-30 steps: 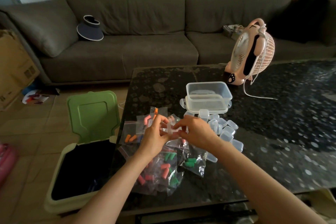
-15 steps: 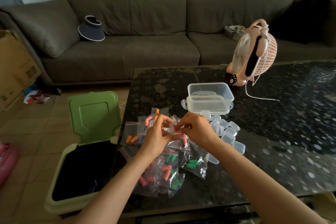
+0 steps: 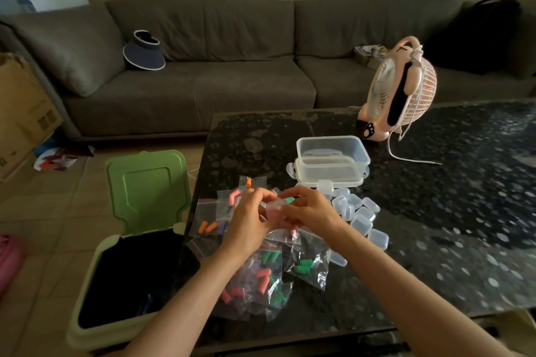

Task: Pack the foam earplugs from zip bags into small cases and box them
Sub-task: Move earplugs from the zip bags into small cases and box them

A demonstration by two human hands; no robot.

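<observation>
The left grip (image 3: 246, 220) and right grip (image 3: 311, 211) meet above the near-left part of the desk (image 3: 435, 240), fingers curled, both pinching one small case (image 3: 272, 207) of clear plastic between them. A green earplug (image 3: 288, 200) shows at the case's upper edge, against the right fingertips (image 3: 297, 197); whether it sits inside the case I cannot tell.

At 6 o'clock from the grips, a heap of zip bags (image 3: 261, 275) lies on the desk with pink, green and orange plugs inside; more bags spread to 9 and 11 o'clock. At 3 o'clock a cluster of empty cases (image 3: 356, 211) lies jumbled, touching one another. At 1 o'clock, just beyond them, stands a clear box (image 3: 330, 153), open, resting on its lid. Farther along 1 o'clock a pink fan (image 3: 397, 90) stands upright, its white cord trailing across the desk.

At 8 o'clock, on the floor against the desk's left edge, a bin (image 3: 87, 333) stands with its green lid (image 3: 148, 188) raised. At 12 o'clock a grey sofa (image 3: 203, 90) runs along the wall, with a dark visor (image 3: 144, 52) on its seat.
</observation>
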